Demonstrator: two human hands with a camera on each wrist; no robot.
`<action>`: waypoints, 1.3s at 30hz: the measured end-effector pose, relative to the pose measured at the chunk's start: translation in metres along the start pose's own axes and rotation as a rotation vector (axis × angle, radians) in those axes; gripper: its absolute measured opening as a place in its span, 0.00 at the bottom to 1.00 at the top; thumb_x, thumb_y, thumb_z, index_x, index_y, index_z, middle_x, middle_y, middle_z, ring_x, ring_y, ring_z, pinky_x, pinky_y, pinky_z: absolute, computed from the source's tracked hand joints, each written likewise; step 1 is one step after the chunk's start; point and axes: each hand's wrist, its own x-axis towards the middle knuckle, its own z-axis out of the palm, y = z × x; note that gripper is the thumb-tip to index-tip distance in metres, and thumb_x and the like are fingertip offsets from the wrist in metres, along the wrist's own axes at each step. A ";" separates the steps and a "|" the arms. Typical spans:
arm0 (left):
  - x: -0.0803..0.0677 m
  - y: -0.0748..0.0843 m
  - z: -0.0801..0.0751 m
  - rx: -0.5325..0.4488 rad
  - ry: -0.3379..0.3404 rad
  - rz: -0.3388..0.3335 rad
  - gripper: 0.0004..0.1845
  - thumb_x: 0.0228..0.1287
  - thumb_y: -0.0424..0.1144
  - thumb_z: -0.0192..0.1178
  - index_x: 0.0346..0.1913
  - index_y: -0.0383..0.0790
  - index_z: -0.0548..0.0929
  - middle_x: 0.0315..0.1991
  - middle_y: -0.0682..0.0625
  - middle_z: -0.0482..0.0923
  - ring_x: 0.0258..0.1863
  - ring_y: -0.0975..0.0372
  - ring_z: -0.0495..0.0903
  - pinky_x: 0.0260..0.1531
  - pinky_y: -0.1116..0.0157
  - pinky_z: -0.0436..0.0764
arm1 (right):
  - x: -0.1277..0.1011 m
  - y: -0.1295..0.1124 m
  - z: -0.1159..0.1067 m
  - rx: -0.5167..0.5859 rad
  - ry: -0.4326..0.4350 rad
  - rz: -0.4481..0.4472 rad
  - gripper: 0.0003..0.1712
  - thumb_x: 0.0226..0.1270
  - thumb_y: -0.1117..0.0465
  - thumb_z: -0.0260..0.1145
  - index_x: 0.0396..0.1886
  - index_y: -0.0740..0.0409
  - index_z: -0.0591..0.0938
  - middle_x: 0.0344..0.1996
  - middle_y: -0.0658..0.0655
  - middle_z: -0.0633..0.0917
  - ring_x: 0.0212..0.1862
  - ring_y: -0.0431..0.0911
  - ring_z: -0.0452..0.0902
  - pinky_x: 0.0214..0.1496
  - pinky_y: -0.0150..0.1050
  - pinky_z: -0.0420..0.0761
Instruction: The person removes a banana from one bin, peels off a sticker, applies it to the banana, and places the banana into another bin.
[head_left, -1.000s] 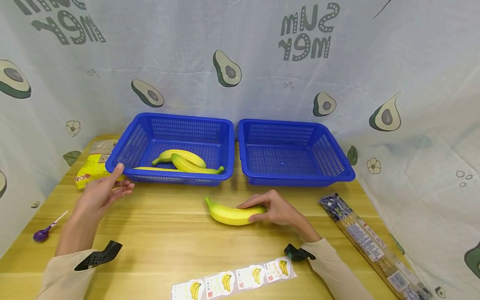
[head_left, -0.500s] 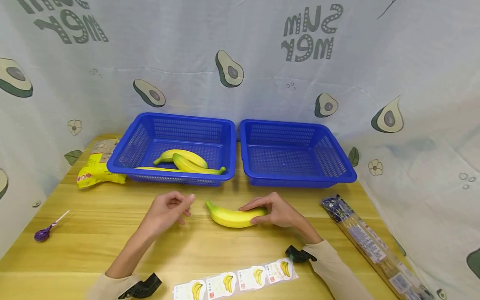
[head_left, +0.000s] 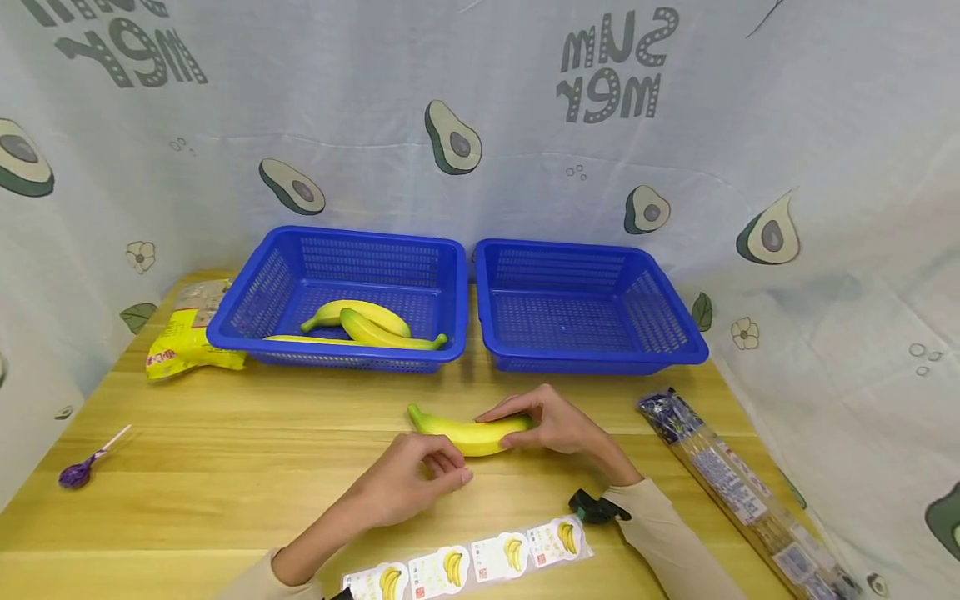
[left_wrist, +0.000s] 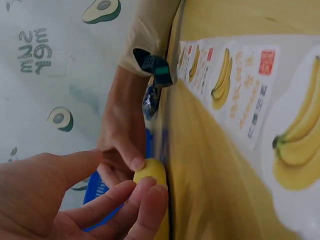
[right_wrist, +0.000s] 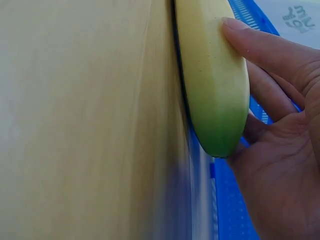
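Yellow and green-tipped, the banana [head_left: 463, 432] lies on the wooden table [head_left: 225, 467] just in front of the two blue baskets [head_left: 457, 350]. My left hand [head_left: 412, 483] hovers at its near side, fingers loosely curled and empty. My right hand [head_left: 555, 421] grips its right end.

Banana [head_left: 465, 433]: single, yellow with a greenish tip, unpeeled | pose: lying flat on its side, stem end pointing to frame left | place: centre of the head view, just below middle, on the wooden tabletop [head_left: 225, 450]
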 end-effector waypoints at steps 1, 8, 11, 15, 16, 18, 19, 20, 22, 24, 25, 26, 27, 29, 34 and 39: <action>0.000 0.001 0.004 0.008 -0.014 0.016 0.10 0.75 0.43 0.71 0.44 0.39 0.89 0.35 0.58 0.85 0.35 0.68 0.82 0.41 0.68 0.85 | 0.000 0.000 0.000 -0.002 0.000 0.000 0.22 0.64 0.69 0.81 0.58 0.64 0.90 0.53 0.57 0.92 0.58 0.53 0.88 0.64 0.45 0.86; 0.003 0.008 0.031 0.151 -0.050 0.028 0.16 0.65 0.41 0.80 0.49 0.36 0.90 0.35 0.58 0.85 0.31 0.73 0.79 0.36 0.73 0.83 | 0.000 0.001 -0.001 -0.004 0.004 -0.006 0.22 0.64 0.69 0.81 0.58 0.65 0.90 0.52 0.57 0.92 0.57 0.52 0.88 0.63 0.46 0.87; 0.004 0.012 0.043 0.238 -0.077 0.000 0.18 0.62 0.45 0.82 0.50 0.40 0.91 0.35 0.61 0.84 0.32 0.73 0.77 0.33 0.73 0.81 | 0.000 0.001 -0.002 -0.004 0.003 0.000 0.22 0.64 0.69 0.81 0.58 0.64 0.90 0.52 0.57 0.92 0.57 0.52 0.88 0.62 0.45 0.88; 0.006 0.019 0.057 0.361 -0.097 -0.021 0.21 0.58 0.50 0.84 0.49 0.42 0.91 0.33 0.63 0.81 0.31 0.73 0.75 0.30 0.71 0.79 | 0.000 0.000 -0.002 -0.002 0.005 0.002 0.22 0.64 0.69 0.81 0.58 0.65 0.90 0.52 0.57 0.92 0.58 0.52 0.88 0.62 0.44 0.88; 0.006 0.020 0.060 0.394 -0.103 -0.026 0.23 0.56 0.51 0.85 0.48 0.43 0.91 0.33 0.63 0.80 0.32 0.73 0.74 0.29 0.71 0.78 | -0.001 0.000 -0.003 -0.002 0.004 0.002 0.22 0.64 0.69 0.81 0.58 0.65 0.90 0.53 0.57 0.92 0.58 0.52 0.88 0.62 0.44 0.88; 0.005 0.023 0.066 0.478 -0.121 -0.021 0.26 0.52 0.55 0.86 0.48 0.44 0.91 0.34 0.62 0.78 0.33 0.72 0.72 0.30 0.71 0.78 | -0.001 0.000 -0.003 0.000 0.003 0.004 0.22 0.64 0.69 0.81 0.58 0.65 0.90 0.53 0.57 0.92 0.58 0.52 0.88 0.62 0.43 0.88; 0.005 0.024 0.069 0.516 -0.131 -0.022 0.27 0.50 0.56 0.87 0.47 0.45 0.90 0.34 0.62 0.77 0.34 0.72 0.71 0.30 0.70 0.77 | -0.001 0.000 -0.003 0.000 0.002 0.005 0.22 0.64 0.69 0.81 0.58 0.65 0.90 0.52 0.57 0.92 0.58 0.52 0.88 0.63 0.43 0.87; 0.004 0.025 0.071 0.549 -0.142 -0.019 0.28 0.48 0.57 0.87 0.47 0.45 0.90 0.35 0.62 0.77 0.34 0.71 0.70 0.29 0.71 0.76 | -0.001 0.000 -0.004 -0.002 0.002 0.005 0.22 0.64 0.69 0.81 0.57 0.65 0.90 0.52 0.57 0.92 0.58 0.51 0.88 0.63 0.43 0.87; 0.003 0.026 0.076 0.605 -0.159 -0.016 0.30 0.45 0.57 0.88 0.47 0.45 0.88 0.36 0.60 0.76 0.35 0.70 0.68 0.29 0.72 0.74 | -0.002 0.000 -0.004 -0.001 -0.002 0.008 0.22 0.64 0.69 0.81 0.58 0.65 0.90 0.52 0.57 0.92 0.58 0.51 0.88 0.64 0.43 0.87; 0.002 0.027 0.079 0.647 -0.164 -0.011 0.31 0.43 0.56 0.89 0.45 0.45 0.88 0.36 0.59 0.75 0.34 0.69 0.67 0.28 0.73 0.73 | -0.002 0.000 -0.004 -0.002 -0.002 0.010 0.22 0.63 0.69 0.81 0.57 0.65 0.90 0.52 0.57 0.92 0.58 0.50 0.89 0.64 0.43 0.87; 0.002 0.027 0.081 0.659 -0.163 -0.006 0.30 0.42 0.55 0.90 0.45 0.44 0.88 0.36 0.59 0.75 0.33 0.68 0.67 0.27 0.74 0.72 | -0.002 0.000 -0.004 -0.002 -0.003 0.010 0.22 0.63 0.69 0.81 0.58 0.65 0.90 0.52 0.57 0.92 0.58 0.50 0.89 0.64 0.43 0.87; 0.001 0.027 0.081 0.668 -0.161 -0.003 0.30 0.41 0.54 0.90 0.45 0.44 0.88 0.36 0.58 0.76 0.33 0.68 0.67 0.27 0.74 0.72 | -0.002 0.000 -0.004 -0.003 -0.003 0.011 0.22 0.63 0.69 0.81 0.58 0.65 0.90 0.52 0.57 0.92 0.58 0.50 0.89 0.64 0.43 0.87; 0.001 0.027 0.081 0.675 -0.163 -0.005 0.30 0.41 0.53 0.90 0.44 0.43 0.88 0.36 0.58 0.76 0.33 0.68 0.67 0.26 0.75 0.72 | -0.002 0.000 -0.004 -0.002 -0.003 0.012 0.22 0.63 0.69 0.81 0.58 0.65 0.90 0.52 0.57 0.92 0.58 0.51 0.89 0.64 0.43 0.87; 0.001 0.027 0.081 0.683 -0.168 -0.008 0.28 0.43 0.51 0.90 0.44 0.43 0.89 0.35 0.57 0.77 0.32 0.68 0.67 0.26 0.75 0.72 | -0.002 0.000 -0.004 -0.002 -0.004 0.015 0.22 0.63 0.69 0.81 0.58 0.65 0.90 0.53 0.57 0.92 0.58 0.51 0.89 0.64 0.44 0.87; 0.001 0.026 0.076 0.689 -0.161 -0.016 0.23 0.47 0.47 0.89 0.43 0.44 0.90 0.36 0.57 0.79 0.33 0.67 0.70 0.26 0.72 0.74 | -0.002 -0.001 -0.004 -0.006 -0.006 0.020 0.23 0.63 0.68 0.82 0.58 0.64 0.90 0.53 0.57 0.92 0.58 0.52 0.89 0.63 0.45 0.87; 0.002 0.026 0.073 0.676 -0.169 -0.041 0.22 0.47 0.45 0.89 0.42 0.45 0.89 0.37 0.58 0.78 0.34 0.67 0.70 0.27 0.70 0.73 | -0.002 0.000 -0.005 -0.014 -0.006 0.011 0.23 0.63 0.68 0.82 0.58 0.64 0.90 0.53 0.57 0.92 0.57 0.52 0.89 0.63 0.45 0.87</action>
